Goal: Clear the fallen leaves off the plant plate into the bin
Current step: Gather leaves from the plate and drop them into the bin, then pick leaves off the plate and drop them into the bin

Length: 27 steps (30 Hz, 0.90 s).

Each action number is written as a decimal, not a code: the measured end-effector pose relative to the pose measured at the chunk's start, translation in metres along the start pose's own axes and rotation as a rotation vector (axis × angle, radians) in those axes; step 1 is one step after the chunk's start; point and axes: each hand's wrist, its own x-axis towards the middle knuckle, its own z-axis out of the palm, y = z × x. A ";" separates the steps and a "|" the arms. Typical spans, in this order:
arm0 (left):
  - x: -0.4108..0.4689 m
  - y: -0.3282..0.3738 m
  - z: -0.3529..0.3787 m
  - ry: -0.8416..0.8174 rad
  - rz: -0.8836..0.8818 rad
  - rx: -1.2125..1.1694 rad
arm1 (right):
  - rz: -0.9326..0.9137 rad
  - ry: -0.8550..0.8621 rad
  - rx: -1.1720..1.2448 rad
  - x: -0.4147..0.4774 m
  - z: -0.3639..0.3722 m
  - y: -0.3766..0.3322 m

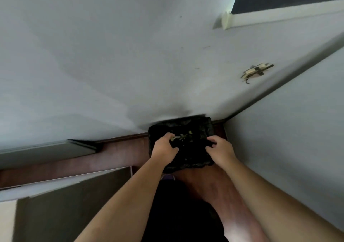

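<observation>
The pale grey wall [111, 55] fills most of what I see, meeting a second wall [297, 130] on the right in a corner. On it sits a broken-looking socket fitting [257, 70] and, higher up, a white trunking strip [279, 17]. Along the bottom runs a dark reddish floor [93, 161], with a pale slab-like edge [46, 152] jutting in from the left.

Tucked into the corner on the floor stands the bin [186, 124], lined with a black bag (shiny and crumpled at the rim). A few yellow-green leaves [183, 136] lie inside it, near the top left of the opening.

Both bare forearms reach down to it. The left hand [164, 146] has its grip curled closed on the bag's left edge, just beside the leaves. The right hand [220, 147] has its grip pinching the black bag on the right side, thumb and fingers pressed together on the plastic. The plant plate itself I cannot make out here.
</observation>
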 end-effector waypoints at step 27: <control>-0.489 -0.207 -0.101 0.941 -0.483 -0.162 | -1.212 -0.390 -0.577 -0.388 0.133 -0.222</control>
